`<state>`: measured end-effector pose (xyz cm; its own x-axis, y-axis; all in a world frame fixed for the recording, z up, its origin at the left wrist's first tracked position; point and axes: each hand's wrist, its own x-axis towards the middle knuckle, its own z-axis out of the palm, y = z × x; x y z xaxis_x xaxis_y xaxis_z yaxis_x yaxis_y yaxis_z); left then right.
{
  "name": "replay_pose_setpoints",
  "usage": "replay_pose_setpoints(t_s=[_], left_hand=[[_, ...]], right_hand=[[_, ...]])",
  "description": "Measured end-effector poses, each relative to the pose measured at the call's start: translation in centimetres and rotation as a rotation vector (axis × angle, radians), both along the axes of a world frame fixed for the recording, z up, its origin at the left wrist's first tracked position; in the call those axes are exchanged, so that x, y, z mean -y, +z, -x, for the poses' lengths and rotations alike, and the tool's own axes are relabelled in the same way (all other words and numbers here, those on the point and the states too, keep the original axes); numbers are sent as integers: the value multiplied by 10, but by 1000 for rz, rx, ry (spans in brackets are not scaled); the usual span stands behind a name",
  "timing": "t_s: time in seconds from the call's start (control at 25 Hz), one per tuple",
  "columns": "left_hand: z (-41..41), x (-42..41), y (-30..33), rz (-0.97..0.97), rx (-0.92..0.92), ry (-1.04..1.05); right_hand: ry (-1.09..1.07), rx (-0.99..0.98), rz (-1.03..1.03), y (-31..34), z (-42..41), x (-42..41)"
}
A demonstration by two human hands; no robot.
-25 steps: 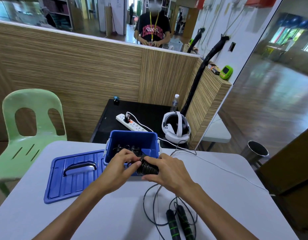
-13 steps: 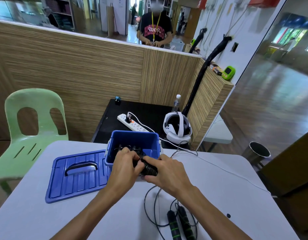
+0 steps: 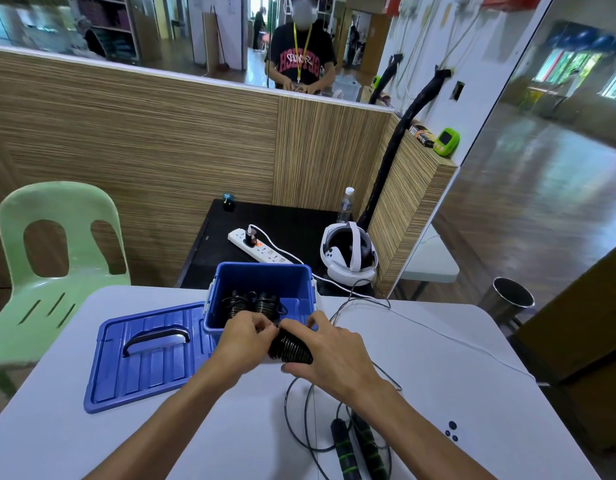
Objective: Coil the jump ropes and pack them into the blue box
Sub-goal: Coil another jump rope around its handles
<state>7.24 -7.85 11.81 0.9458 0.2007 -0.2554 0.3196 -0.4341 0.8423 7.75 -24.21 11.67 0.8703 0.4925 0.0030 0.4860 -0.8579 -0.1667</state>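
Nearest, a loose rope is lying on the counter, its two black, green-banded handles side by side at the near edge, cord looping up toward the hands. Right hand is gripping a coiled rope, fingers over its top and thumb under it, the grip curled round the bundle. Left hand is touching the coil's left end, fingertips pinching there; what exactly they are pinching is too small to tell. The coil is sitting just in front of the box, near its front wall. Inside the box, two coils are lying side by side. The lid is lying flat left of the box, handle up. Farther back, a power strip and a headset are sitting on a black table; a green chair is standing at left.
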Motion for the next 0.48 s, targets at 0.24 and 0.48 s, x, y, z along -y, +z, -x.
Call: replay_pose_setpoints(t_s=[0.24,0.48], left_hand=[[-4,-8,6,193,-209,-60],[-1,-9,4,219,-263,-101]], right_hand=[[14,-42,24,1,2,2],[22,-122,3,-6,4,1]])
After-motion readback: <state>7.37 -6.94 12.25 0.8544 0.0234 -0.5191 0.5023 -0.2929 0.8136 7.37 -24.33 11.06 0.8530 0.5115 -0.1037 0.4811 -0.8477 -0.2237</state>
